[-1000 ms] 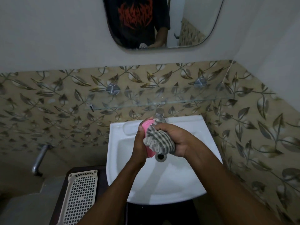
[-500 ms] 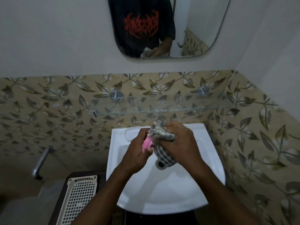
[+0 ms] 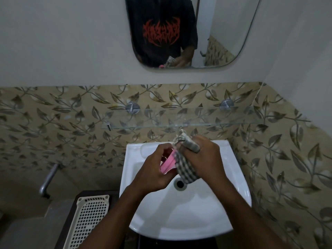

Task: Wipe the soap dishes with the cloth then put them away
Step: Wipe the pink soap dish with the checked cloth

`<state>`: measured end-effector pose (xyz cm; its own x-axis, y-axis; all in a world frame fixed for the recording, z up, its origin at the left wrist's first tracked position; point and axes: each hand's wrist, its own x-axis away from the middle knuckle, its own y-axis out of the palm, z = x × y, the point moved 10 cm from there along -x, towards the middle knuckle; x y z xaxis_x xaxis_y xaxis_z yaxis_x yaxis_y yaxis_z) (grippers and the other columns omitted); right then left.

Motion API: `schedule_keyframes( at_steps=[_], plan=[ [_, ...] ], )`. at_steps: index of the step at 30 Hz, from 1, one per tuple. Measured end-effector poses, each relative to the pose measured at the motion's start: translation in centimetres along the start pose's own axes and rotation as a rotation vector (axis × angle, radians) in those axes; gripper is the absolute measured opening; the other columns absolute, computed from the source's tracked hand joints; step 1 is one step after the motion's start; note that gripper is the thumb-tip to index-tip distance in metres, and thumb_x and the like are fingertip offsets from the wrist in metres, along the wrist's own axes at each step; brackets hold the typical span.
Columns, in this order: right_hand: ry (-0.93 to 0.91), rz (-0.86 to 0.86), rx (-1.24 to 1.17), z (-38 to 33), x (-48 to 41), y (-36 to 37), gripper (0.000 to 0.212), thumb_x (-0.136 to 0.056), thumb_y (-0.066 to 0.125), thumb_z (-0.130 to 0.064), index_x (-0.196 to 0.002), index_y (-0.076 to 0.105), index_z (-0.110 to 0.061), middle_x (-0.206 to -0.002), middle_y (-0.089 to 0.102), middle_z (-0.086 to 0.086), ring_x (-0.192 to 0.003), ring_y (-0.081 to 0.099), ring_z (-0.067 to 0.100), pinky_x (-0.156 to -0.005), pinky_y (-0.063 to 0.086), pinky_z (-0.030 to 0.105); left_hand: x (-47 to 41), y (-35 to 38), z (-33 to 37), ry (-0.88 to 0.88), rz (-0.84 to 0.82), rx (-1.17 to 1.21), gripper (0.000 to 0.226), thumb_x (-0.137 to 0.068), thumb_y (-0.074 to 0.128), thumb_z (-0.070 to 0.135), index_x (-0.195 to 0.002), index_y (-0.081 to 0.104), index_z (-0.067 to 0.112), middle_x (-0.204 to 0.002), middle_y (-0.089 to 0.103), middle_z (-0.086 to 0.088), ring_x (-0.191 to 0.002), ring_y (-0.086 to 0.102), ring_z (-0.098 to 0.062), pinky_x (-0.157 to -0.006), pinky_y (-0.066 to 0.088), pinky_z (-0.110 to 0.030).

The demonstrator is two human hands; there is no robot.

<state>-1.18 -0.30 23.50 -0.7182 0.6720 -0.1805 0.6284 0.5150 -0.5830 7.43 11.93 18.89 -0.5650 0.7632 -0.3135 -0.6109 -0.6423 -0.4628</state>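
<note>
So, caught mid-wipe over the white washbasin (image 3: 239,186). Left hand (image 3: 154,169) curled round the pink soap dish (image 3: 168,163), held edge-on above the bowl, just up and left of the drain (image 3: 180,183). Right hand (image 3: 206,159) bunched round the checked cloth (image 3: 186,168), pressed against the dish's right face, loose end hanging toward the drain. Saw only one dish; couldn't tell about any others. Judged risks: slip and drop into the bowl, given thin plastic pinched by the edge, probably wet, and pushed sideways by the cloth; re-wetting too, given the cloth tail dangling close to the drain. Put-away spot unclear: glass shelf (image 3: 179,121) behind or white perforated tray (image 3: 89,218) lower left, both plausible. Versus half a second earlier: more pink exposed, cloth slid off toward the right side, hands kept over the same part of the bowl. Versus a second earlier: cloth no longer draped over the dish front, view tilted up, more mirror (image 3: 224,24) in frame.
</note>
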Motion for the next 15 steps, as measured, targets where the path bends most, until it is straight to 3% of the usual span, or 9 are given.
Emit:
schedule_keyframes(
  at_steps=[4, 8, 9, 12, 15],
  plan=[
    [0.008, -0.03, -0.071, -0.5, 0.0, 0.0, 0.014, -0.082, 0.073, -0.035, -0.08, 0.067, -0.023, -0.079, 0.064, -0.008, -0.075, 0.061, 0.011, -0.069, 0.044, 0.026, 0.0, 0.4, 0.3, 0.008, 0.001, 0.001, 0.047, -0.079, 0.071, 0.02, -0.122, 0.051, 0.021, -0.106, 0.063, 0.017, -0.093, 0.064, -0.012, -0.076, 0.052, -0.022],
    [-0.381, -0.084, 0.131, -6.0, 3.5, 1.8, 0.026, -0.071, 0.081, -0.029, -0.096, 0.074, -0.025, -0.1, 0.063, -0.012, -0.083, 0.062, 0.009, -0.073, 0.051, 0.026, -0.2, 0.1, -0.3, 0.02, 0.005, -0.099, 0.029, -0.076, 0.058, 0.025, -0.103, 0.064, 0.018, -0.107, 0.065, 0.013, -0.105, 0.059, 0.008, -0.093, 0.047, -0.014],
    [-0.394, -0.066, 0.159, -5.9, 3.4, 1.9, 0.024, -0.072, 0.079, -0.03, -0.096, 0.074, -0.026, -0.101, 0.063, -0.013, -0.084, 0.062, 0.009, -0.073, 0.052, 0.027, -0.2, 0.0, -0.3, 0.037, 0.011, -0.093, 0.029, -0.076, 0.058, 0.025, -0.102, 0.065, 0.016, -0.107, 0.066, 0.013, -0.105, 0.06, 0.007, -0.093, 0.048, -0.017],
    [-0.046, -0.052, -0.107, -2.3, 0.8, 1.0, 0.02, -0.081, 0.074, -0.036, -0.094, 0.071, -0.022, -0.095, 0.065, -0.009, -0.085, 0.063, 0.012, -0.078, 0.051, 0.029, 0.1, -0.7, 0.1, 0.018, 0.058, 0.032, 0.037, -0.08, 0.065, 0.019, -0.115, 0.057, 0.014, -0.101, 0.068, 0.008, -0.093, 0.067, -0.016, -0.08, 0.055, -0.039],
    [0.271, -0.127, -0.336, 1.8, 0.2, 2.0, 0.019, -0.085, 0.068, -0.043, -0.086, 0.068, -0.024, -0.089, 0.072, -0.004, -0.083, 0.067, 0.013, -0.078, 0.054, 0.032, 0.9, -1.0, 1.4, 0.086, 0.094, 0.081, 0.04, -0.084, 0.068, 0.012, -0.12, 0.052, 0.015, -0.105, 0.064, 0.009, -0.093, 0.065, -0.019, -0.075, 0.054, -0.038]
  ],
)
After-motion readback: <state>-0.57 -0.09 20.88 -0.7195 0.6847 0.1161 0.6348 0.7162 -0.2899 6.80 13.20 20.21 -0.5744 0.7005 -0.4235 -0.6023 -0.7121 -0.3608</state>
